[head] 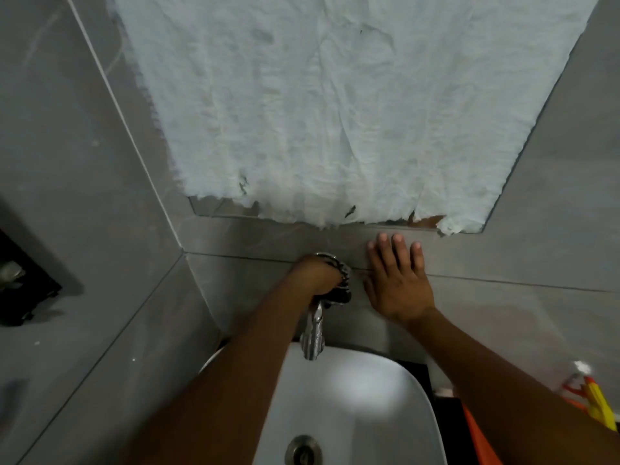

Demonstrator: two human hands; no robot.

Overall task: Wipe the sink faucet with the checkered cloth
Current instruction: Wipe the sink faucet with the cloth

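A chrome faucet sticks out from the grey tiled wall over a white basin. My left hand is closed around the faucet's upper part near the wall, with the dark checkered cloth bunched in its grip and wrapped over the metal. Only the spout below my fist shows; the handle is hidden under cloth and hand. My right hand lies flat against the wall tiles just right of the faucet, fingers spread and pointing up, holding nothing.
White crumpled paper covers the mirror above. The basin's metal drain sits at the bottom. A black fixture hangs on the left wall. A spray bottle with yellow and orange parts stands at the right edge.
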